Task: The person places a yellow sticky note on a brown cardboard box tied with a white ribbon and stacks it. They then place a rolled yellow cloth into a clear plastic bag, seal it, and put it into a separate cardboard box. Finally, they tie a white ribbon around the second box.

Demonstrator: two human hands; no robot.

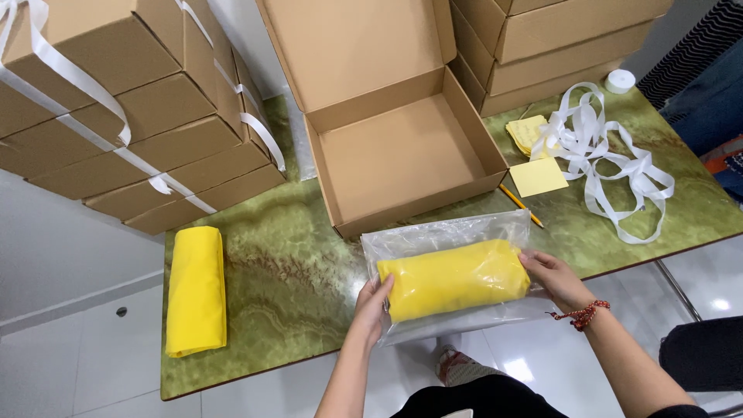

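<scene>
The yellow bundle (453,280), a rolled cloth inside a clear plastic bag (445,240), lies at the near edge of the green marbled desk (286,263), just in front of the open cardboard box (402,155). The left hand (374,303) clasps the bundle's left end with its fingers curled around it, and the right hand (551,277) presses flat against the right end, so the roll is pinched between the two. To handle it well, the grip should stay even at both ends, since the slack bag looks slippery and the roll could sag in the middle. The loose flap of plastic lies toward the box and wants smoothing flat. A second yellow roll (196,290) lies well apart to the left, unbagged.
</scene>
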